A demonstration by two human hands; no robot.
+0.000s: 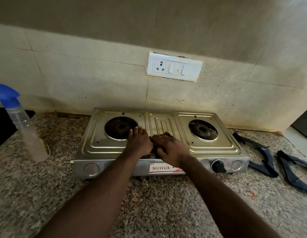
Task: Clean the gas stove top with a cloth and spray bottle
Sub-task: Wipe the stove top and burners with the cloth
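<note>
A steel two-burner gas stove point(209, 148) stands on the speckled counter, its pan supports taken off. Both hands lie on its top near the front middle. My left hand point(140, 143) rests flat, its straight fingers reaching the rim of the left burner opening point(118, 127). My right hand point(170, 148) lies palm down on a dark cloth point(166, 134), fingers pointing left toward the other hand. Only small edges of the cloth show. A clear spray bottle point(29, 134) with a blue head stands upright on the counter left of the stove, untouched.
Two dark pan supports point(262, 155) point(293, 170) lie on the counter right of the stove. A black knob point(218, 166) sits on the stove's front. A white socket plate point(174, 68) hangs on the tiled wall behind. A dark object edges in at far left.
</note>
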